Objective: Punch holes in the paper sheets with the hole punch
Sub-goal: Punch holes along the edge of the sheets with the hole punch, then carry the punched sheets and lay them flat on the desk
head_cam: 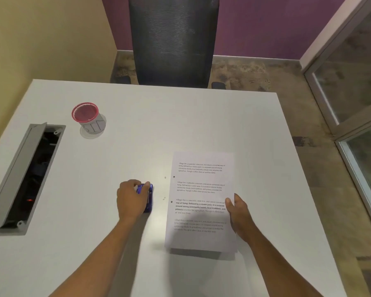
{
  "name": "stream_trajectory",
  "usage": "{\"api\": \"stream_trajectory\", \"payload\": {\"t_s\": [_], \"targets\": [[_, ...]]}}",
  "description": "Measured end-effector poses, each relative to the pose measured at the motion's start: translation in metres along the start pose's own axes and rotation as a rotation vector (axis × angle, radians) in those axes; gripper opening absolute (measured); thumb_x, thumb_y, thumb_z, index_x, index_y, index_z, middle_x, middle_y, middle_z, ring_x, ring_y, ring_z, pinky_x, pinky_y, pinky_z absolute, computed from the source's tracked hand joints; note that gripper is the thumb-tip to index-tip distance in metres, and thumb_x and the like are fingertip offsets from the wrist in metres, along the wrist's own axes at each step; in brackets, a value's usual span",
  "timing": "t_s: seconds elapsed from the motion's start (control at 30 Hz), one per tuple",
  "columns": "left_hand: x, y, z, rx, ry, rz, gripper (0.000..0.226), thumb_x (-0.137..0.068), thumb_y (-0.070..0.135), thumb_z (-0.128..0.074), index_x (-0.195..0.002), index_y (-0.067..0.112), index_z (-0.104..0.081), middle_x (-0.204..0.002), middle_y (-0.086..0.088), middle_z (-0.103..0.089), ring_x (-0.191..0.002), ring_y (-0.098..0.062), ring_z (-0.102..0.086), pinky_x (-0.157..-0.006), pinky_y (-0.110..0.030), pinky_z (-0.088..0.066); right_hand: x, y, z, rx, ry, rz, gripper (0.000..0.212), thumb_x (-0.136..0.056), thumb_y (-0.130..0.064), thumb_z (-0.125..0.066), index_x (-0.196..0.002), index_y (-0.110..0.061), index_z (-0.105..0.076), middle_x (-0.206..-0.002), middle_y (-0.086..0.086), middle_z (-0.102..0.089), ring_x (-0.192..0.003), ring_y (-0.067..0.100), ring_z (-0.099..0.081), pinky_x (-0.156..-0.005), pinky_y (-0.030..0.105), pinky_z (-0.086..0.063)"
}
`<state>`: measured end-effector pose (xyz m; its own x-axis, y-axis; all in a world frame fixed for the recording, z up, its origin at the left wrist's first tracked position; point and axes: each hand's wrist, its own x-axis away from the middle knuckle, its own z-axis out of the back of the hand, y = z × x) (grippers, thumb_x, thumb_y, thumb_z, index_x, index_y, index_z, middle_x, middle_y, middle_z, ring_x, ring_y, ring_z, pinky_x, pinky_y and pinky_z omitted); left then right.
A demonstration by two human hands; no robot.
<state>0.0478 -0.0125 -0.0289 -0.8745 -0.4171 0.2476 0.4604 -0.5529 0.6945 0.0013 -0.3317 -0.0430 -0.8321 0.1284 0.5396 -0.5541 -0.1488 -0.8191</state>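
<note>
A blue hole punch (147, 198) sits on the white table (180, 125) left of the paper. My left hand (131, 199) grips it from the left, fingers curled over its top. A printed paper sheet (201, 202) is held at its right edge by my right hand (237, 215), thumb on top; its near end is lifted slightly, casting a shadow. Two punched holes show along the sheet's left margin. A few small paper dots (164, 198) lie on the table between punch and sheet.
A red-rimmed mesh cup (88, 117) stands at the back left. An open cable tray (28, 176) is sunk into the table's left side. A black mesh chair (172, 41) faces the far edge. Glass panels (356, 82) line the right.
</note>
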Motion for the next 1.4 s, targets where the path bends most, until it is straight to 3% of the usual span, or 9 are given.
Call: {"api": "stream_trajectory", "payload": {"t_s": [0.1,0.23,0.37,0.67,0.77,0.93,1.13,1.27,1.4], "targets": [[0.023,0.02,-0.004,0.235,-0.201,-0.05,0.019,-0.088,0.035,-0.065,-0.1,0.022,-0.058,-0.09,0.0,-0.063,-0.08,-0.026,-0.064,-0.071,-0.036,-0.054,0.012,0.0,0.001,-0.057,-0.019,-0.003,0.03,-0.104,-0.024,-0.043,-0.132,-0.02,-0.053,-0.124,-0.003,-0.068,-0.103,0.013,-0.07,-0.073,0.024,-0.058],[0.049,0.034,-0.01,0.509,-0.526,0.115,0.041,-0.09,0.026,-0.066,-0.125,0.022,-0.045,-0.1,0.002,-0.064,-0.085,-0.01,-0.068,-0.061,-0.016,-0.054,0.025,-0.002,0.0,-0.093,0.0,-0.028,0.032,-0.104,-0.027,-0.042,-0.134,-0.023,-0.052,-0.123,-0.01,-0.068,-0.103,0.008,-0.07,-0.072,0.021,-0.057],[0.066,0.036,-0.018,0.592,-0.719,0.15,0.052,-0.086,0.004,-0.069,-0.129,0.015,-0.041,-0.116,-0.01,-0.069,-0.102,-0.022,-0.069,-0.086,-0.028,-0.056,0.037,-0.003,0.004,-0.1,0.026,-0.027,0.029,-0.104,-0.027,-0.042,-0.131,-0.027,-0.054,-0.114,-0.018,-0.072,-0.101,0.007,-0.071,-0.073,0.02,-0.058],[0.084,0.067,-0.06,0.434,-0.681,0.01,0.046,-0.087,-0.003,-0.062,-0.125,0.015,-0.043,-0.114,-0.005,-0.068,-0.096,-0.01,-0.068,-0.073,-0.015,-0.053,0.041,0.006,0.048,-0.078,0.038,0.039,0.036,-0.103,-0.019,-0.045,-0.139,-0.021,-0.048,-0.132,-0.01,-0.063,-0.114,0.005,-0.063,-0.086,0.017,-0.054],[0.086,0.083,-0.081,0.42,-0.667,0.002,0.044,-0.088,-0.002,-0.06,-0.122,0.02,-0.043,-0.105,0.006,-0.069,-0.082,-0.001,-0.071,-0.061,-0.013,-0.054,0.03,0.01,0.07,-0.09,0.035,0.017,0.039,-0.101,-0.015,-0.051,-0.139,-0.019,-0.046,-0.134,-0.005,-0.061,-0.12,0.014,-0.061,-0.1,0.035,-0.051],[0.087,0.116,-0.127,0.406,-0.634,0.041,0.038,-0.09,-0.001,-0.056,-0.114,0.025,-0.044,-0.095,0.008,-0.07,-0.067,-0.001,-0.07,-0.054,-0.02,-0.054,-0.002,0.005,0.117,-0.087,0.037,0.011,0.031,-0.092,-0.01,-0.058,-0.116,-0.028,-0.055,-0.121,-0.005,-0.068,-0.106,0.012,-0.068,-0.089,0.032,-0.057],[0.073,0.16,-0.188,0.345,-0.563,0.061,0.037,-0.087,0.001,-0.055,-0.098,0.035,-0.045,-0.085,0.001,-0.068,-0.053,0.0,-0.063,-0.048,-0.019,-0.052,-0.055,0.002,0.17,-0.099,0.072,-0.033,0.036,-0.09,-0.003,-0.061,-0.123,-0.017,-0.052,-0.121,0.003,-0.069,-0.108,0.019,-0.068,-0.099,0.044,-0.053],[0.053,0.187,-0.229,0.337,-0.56,0.062,0.034,-0.087,0.002,-0.057,-0.108,0.025,-0.045,-0.098,-0.002,-0.067,-0.072,-0.009,-0.066,-0.055,-0.024,-0.055,-0.096,-0.006,0.2,-0.075,0.106,-0.023,0.035,-0.093,-0.002,-0.06,-0.122,-0.018,-0.052,-0.121,0.002,-0.069,-0.105,0.012,-0.067,-0.093,0.031,-0.055],[0.025,0.215,-0.265,0.34,-0.554,0.046,0.038,-0.085,0.005,-0.063,-0.116,0.019,-0.046,-0.109,-0.004,-0.066,-0.095,-0.02,-0.067,-0.075,-0.034,-0.059,-0.142,-0.021,0.227,-0.045,0.15,0.009,0.033,-0.093,0.001,-0.059,-0.123,-0.013,-0.054,-0.116,0.002,-0.069,-0.098,0.005,-0.067,-0.08,0.016,-0.054]]}}
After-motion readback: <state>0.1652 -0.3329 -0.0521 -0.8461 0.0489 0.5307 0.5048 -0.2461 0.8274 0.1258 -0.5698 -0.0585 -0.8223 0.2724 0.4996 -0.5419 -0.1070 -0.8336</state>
